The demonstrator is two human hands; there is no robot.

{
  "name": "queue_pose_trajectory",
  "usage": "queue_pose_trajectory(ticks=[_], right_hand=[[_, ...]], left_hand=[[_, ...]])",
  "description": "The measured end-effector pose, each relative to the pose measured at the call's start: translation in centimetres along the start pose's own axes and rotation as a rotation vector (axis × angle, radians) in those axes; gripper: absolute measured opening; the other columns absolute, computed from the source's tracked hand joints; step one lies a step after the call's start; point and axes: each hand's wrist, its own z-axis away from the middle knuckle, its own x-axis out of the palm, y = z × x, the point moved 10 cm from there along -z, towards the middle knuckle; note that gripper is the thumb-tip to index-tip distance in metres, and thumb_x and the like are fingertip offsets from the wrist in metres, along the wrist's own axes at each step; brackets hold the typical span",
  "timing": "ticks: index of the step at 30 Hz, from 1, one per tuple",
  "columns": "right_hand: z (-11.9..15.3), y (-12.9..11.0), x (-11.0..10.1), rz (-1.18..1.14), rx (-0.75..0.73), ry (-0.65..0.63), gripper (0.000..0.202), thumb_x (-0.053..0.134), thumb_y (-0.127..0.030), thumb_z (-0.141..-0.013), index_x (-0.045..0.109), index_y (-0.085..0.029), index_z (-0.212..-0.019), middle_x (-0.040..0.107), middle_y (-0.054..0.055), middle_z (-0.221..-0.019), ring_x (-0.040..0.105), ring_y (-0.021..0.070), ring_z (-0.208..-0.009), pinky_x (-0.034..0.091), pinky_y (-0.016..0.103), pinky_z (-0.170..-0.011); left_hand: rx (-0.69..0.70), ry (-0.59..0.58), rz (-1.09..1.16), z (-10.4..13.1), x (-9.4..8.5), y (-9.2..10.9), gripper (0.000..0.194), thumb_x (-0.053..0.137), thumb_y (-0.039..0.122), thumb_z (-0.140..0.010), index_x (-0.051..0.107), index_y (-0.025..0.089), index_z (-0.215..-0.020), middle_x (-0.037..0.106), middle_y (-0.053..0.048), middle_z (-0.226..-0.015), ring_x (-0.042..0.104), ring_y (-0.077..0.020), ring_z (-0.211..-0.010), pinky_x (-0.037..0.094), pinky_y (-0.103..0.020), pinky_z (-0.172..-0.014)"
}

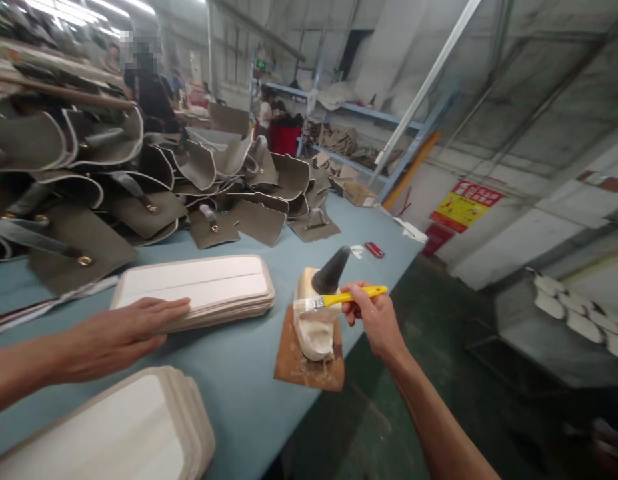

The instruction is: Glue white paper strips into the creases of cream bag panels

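Note:
My right hand (371,313) is closed round the yellow handle of a brush (333,300), whose pale bristles are over an open whitish container (316,333). A dark cone (331,270) stands at the container's back, and a brown board (309,373) lies under it. My left hand (123,333), fingers stretched out flat, rests on the near side of a stack of rounded white panels (193,280). Nearer to me, at the lower left, lies a second stack of white panels (113,433).
Grey-brown bag pieces (263,223) with handles pile up along the table's (229,373) far side. A small red object (374,250) lies near the right edge. Behind are a person (149,93), shelves and another table (553,340) with white pieces.

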Motion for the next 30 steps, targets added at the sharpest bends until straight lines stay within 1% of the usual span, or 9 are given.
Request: queue_pose_trajectory(ticks=[3, 5, 7, 12, 15, 18, 23, 27, 30], right_hand=[[1.8, 1.4, -4.8, 0.125, 0.05, 0.095, 0.046, 0.073, -0.062, -0.081, 0.066, -0.016, -0.078, 0.058, -0.002, -0.054, 0.048, 0.0098, -0.04, 0.037, 0.021, -0.041], [2.6, 2.8, -6.2, 0.166, 0.092, 0.127, 0.048, 0.073, -0.064, -0.079, 0.064, -0.017, -0.076, 0.058, -0.002, -0.052, 0.048, 0.0107, -0.039, 0.037, 0.022, -0.04], [3.1, 4.4, -6.6, 0.198, 0.125, 0.153, 0.051, 0.069, -0.068, -0.079, 0.063, -0.018, -0.074, 0.058, -0.001, -0.051, 0.049, 0.012, -0.039, 0.038, 0.023, -0.041], [3.7, 7.5, -5.9, 0.298, 0.182, 0.206, 0.051, 0.063, -0.069, -0.083, 0.063, -0.02, -0.071, 0.062, 0.001, -0.053, 0.055, 0.0159, -0.041, 0.042, 0.026, -0.046], [4.2, 8.4, -5.1, 0.334, 0.18, 0.206, 0.05, 0.063, -0.069, -0.083, 0.064, -0.02, -0.07, 0.065, 0.002, -0.055, 0.06, 0.0184, -0.044, 0.045, 0.027, -0.05], [4.5, 7.4, -3.8, 0.516, 0.055, 0.166, 0.051, 0.056, -0.068, -0.089, 0.067, -0.021, -0.073, 0.068, 0.003, -0.058, 0.064, 0.02, -0.051, 0.043, 0.027, -0.055], [4.5, 5.7, -1.6, 0.87, -0.145, 0.12, 0.06, 0.041, -0.07, -0.099, 0.072, -0.023, -0.078, 0.067, 0.004, -0.057, 0.062, 0.0198, -0.05, 0.034, 0.029, -0.055], [4.1, 5.5, -0.3, 0.921, -0.208, 0.035, 0.061, 0.04, -0.07, -0.102, 0.073, -0.023, -0.081, 0.068, 0.004, -0.059, 0.063, 0.0197, -0.052, 0.034, 0.029, -0.055], [4.1, 5.6, -0.2, 0.835, -0.217, -0.037, 0.057, 0.047, -0.07, -0.1, 0.074, -0.023, -0.082, 0.067, 0.003, -0.058, 0.062, 0.0188, -0.051, 0.036, 0.027, -0.053]], left_hand=[[0.077, -0.03, -0.024, -0.1, 1.0, 0.0, 0.055, 0.034, 0.047, -0.099, 0.057, 0.026, -0.144, 0.062, 0.002, -0.149, 0.053, -0.022, -0.139, 0.031, -0.038, -0.123], [0.063, 0.003, -0.06, -0.2, 0.7, -0.3, 0.057, 0.029, 0.049, -0.1, 0.058, 0.026, -0.143, 0.06, 0.002, -0.151, 0.053, -0.0217, -0.14, 0.032, -0.036, -0.122], [0.047, 0.011, -0.097, -0.4, 0.5, -0.6, 0.058, 0.025, 0.048, -0.1, 0.059, 0.026, -0.142, 0.061, 0.001, -0.151, 0.054, -0.022, -0.139, 0.035, -0.034, -0.121], [0.044, -0.061, -0.095, -0.5, 0.6, -0.2, 0.059, 0.036, 0.045, -0.092, 0.057, 0.028, -0.144, 0.059, 0.002, -0.153, 0.054, -0.0243, -0.141, 0.035, -0.041, -0.123], [0.026, -0.067, -0.14, -0.4, 0.0, 0.6, 0.06, 0.033, 0.037, -0.093, 0.055, 0.023, -0.147, 0.058, 0.0, -0.154, 0.051, -0.0224, -0.144, 0.032, -0.039, -0.125], [0.008, -0.156, -0.177, -0.4, 0.0, 1.2, 0.063, 0.034, 0.032, -0.093, 0.05, 0.02, -0.152, 0.054, -0.002, -0.157, 0.046, -0.0227, -0.147, 0.03, -0.041, -0.127], [0.02, -0.303, -0.191, -0.6, 0.1, 1.7, 0.068, 0.039, 0.029, -0.091, 0.041, 0.018, -0.158, 0.047, -0.002, -0.163, 0.042, -0.0226, -0.15, 0.027, -0.039, -0.127], [0.006, -0.297, -0.195, -0.5, -0.1, 1.8, 0.069, 0.042, 0.029, -0.09, 0.04, 0.019, -0.158, 0.047, -0.002, -0.163, 0.043, -0.0231, -0.149, 0.028, -0.038, -0.127], [0.002, -0.292, -0.201, -0.3, 0.5, 1.8, 0.07, 0.044, 0.029, -0.087, 0.043, 0.019, -0.157, 0.048, -0.003, -0.162, 0.045, -0.0245, -0.148, 0.031, -0.038, -0.125]])
